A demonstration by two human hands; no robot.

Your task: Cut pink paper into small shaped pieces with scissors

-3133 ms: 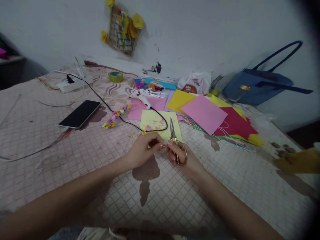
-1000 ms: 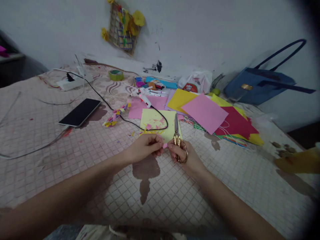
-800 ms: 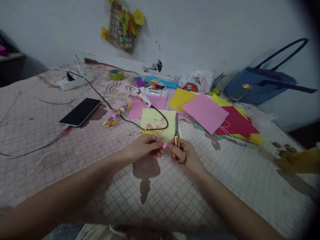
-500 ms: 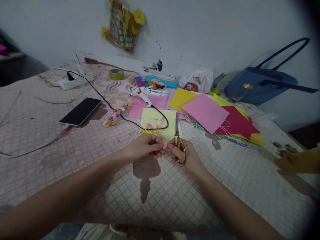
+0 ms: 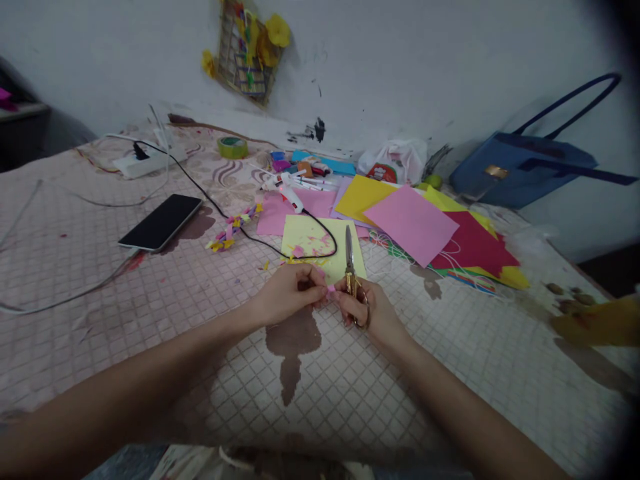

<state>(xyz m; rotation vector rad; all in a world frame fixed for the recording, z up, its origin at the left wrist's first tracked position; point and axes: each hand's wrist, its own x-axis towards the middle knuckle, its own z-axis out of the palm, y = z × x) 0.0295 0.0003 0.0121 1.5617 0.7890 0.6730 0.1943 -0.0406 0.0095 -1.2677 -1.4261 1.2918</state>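
Between my two hands is a small piece of pink paper, pinched at its left by the fingertips of my left hand. The fingertips of my right hand press on its right side. That same hand also keeps hold of gold-handled scissors, their closed blades pointing away from me over a pale yellow sheet. Pink and yellow paper scraps lie on the sheet. A garland of small coloured paper pieces rests to the left.
A glue gun lies behind the sheet, its black cord looping across it. On the left are a phone and a power strip. Coloured papers and white string spread to the right; a blue handbag leans on the wall.
The scissors have tilted slightly to the left in my right hand. The pink paper has turned a little between my fingertips, while my hands stay almost in place.
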